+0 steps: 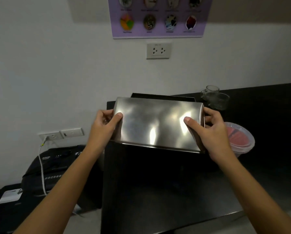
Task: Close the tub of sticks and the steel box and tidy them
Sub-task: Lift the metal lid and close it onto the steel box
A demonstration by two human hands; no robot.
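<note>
A shiny steel box [158, 122] with its lid on is held tilted above the black table [158, 183], its top face turned toward me. My left hand [106, 125] grips its left end, thumb on top. My right hand [209, 132] grips its right end, thumb on top as well. To the right, partly behind my right hand, stands a clear plastic tub [242, 141] holding red sticks; I cannot tell whether a lid is on it.
A flat black box [166, 96] lies behind the steel box by the wall. Two glass jars [215, 98] stand at the back right. Left of the table, a black machine [53, 166] sits low with a white cable [41, 166] plugged into a wall socket.
</note>
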